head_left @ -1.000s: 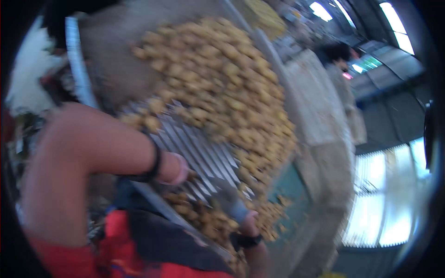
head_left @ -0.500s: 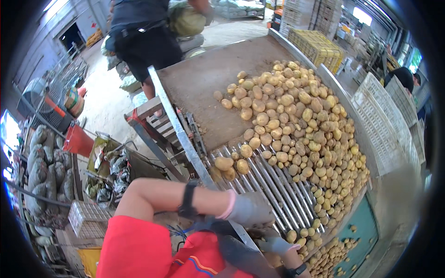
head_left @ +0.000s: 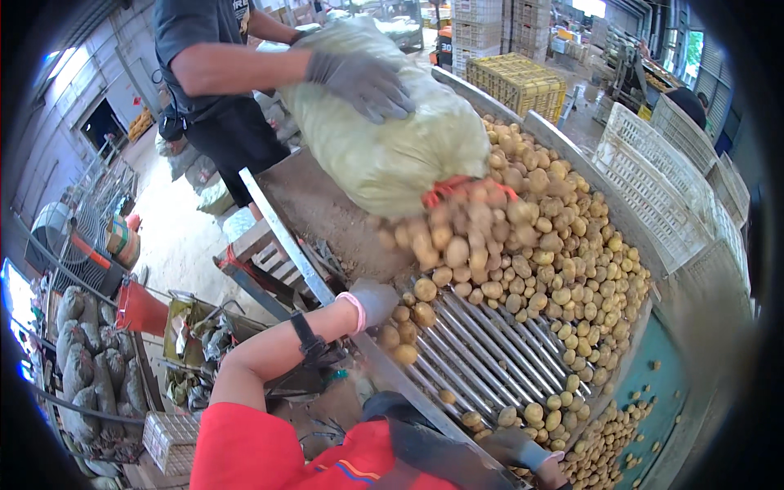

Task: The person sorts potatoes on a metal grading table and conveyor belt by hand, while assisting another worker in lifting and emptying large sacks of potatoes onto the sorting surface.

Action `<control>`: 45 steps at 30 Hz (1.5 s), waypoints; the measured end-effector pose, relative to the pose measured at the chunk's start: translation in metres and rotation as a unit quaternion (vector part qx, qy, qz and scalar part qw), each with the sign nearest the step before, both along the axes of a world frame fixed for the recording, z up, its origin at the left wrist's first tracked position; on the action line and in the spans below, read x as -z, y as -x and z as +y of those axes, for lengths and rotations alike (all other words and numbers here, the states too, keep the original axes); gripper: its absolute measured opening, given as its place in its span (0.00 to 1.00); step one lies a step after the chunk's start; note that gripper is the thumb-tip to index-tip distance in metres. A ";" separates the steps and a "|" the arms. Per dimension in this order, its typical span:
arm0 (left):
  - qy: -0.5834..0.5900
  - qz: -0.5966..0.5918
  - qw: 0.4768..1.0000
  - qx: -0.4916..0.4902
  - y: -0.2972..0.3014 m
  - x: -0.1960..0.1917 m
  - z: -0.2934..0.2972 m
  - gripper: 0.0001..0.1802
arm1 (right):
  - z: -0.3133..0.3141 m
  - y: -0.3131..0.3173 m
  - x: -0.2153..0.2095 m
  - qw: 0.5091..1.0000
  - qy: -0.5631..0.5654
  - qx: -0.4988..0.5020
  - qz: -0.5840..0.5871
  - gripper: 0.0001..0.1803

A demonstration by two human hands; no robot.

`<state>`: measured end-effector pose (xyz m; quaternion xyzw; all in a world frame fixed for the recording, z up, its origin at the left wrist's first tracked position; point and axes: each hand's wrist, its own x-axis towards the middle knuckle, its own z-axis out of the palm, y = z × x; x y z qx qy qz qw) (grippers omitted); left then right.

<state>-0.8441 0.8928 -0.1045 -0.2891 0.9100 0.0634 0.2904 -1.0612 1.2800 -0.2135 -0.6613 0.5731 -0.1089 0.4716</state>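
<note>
My left hand [head_left: 374, 303], in a grey glove with a pink cuff, is at the left rail beside a few larger potatoes [head_left: 406, 333]; its fingers are mostly hidden. My right hand [head_left: 516, 448], gloved too, is low by the near end of the metal rollers [head_left: 482, 351], close to several small potatoes [head_left: 555, 412]. Blur hides how its fingers are set. Across the sorting table, a co-worker's gloved hands tilt a large pale green sack [head_left: 384, 139] with a red tie at its mouth. Blurred potatoes [head_left: 457, 233] pour from it onto the potato pile [head_left: 563, 237].
Metal side rails [head_left: 286, 237] border the sorting table. A green belt [head_left: 653, 392] carrying smaller potatoes lies at lower right. White crates [head_left: 653, 188] line the right side, and a yellow crate [head_left: 518, 82] stands behind. Full sacks [head_left: 90, 367] and a red bucket [head_left: 140, 307] are at left.
The co-worker has swung the sack over the table, and potatoes now spill out. My left hand has moved from the rollers up and left to the rail. My right hand is slightly lower and farther right.
</note>
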 end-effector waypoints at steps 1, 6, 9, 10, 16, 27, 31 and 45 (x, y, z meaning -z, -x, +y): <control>0.002 0.000 1.000 0.010 0.001 0.001 -0.001 0.13 | -0.004 -0.004 -0.017 0.995 -0.056 0.060 -0.064 0.14; 0.075 0.104 0.991 0.026 0.025 -0.004 0.016 0.16 | 0.025 0.004 0.013 0.986 -0.076 0.141 -0.046 0.22; 0.161 0.171 0.971 0.034 0.020 0.000 0.020 0.19 | 0.017 0.006 -0.004 0.982 -0.074 0.163 -0.066 0.22; 0.180 0.181 0.967 0.022 0.020 -0.004 0.021 0.18 | 0.017 0.006 -0.011 0.981 -0.079 0.170 -0.056 0.22; 0.070 0.102 0.987 -0.101 0.012 0.000 0.019 0.22 | 0.018 0.010 -0.006 0.971 -0.151 0.175 -0.064 0.21; 0.046 0.036 0.998 -0.010 -0.014 -0.014 -0.069 0.30 | -0.078 0.044 -0.104 0.971 -0.041 0.233 0.027 0.19; 0.055 -0.074 0.993 0.073 -0.001 -0.005 -0.052 0.24 | -0.155 0.060 -0.121 0.949 0.045 0.306 -0.056 0.18; 0.199 -0.119 0.968 0.100 -0.013 -0.036 -0.070 0.14 | -0.316 0.080 -0.108 0.897 0.144 0.409 -0.086 0.25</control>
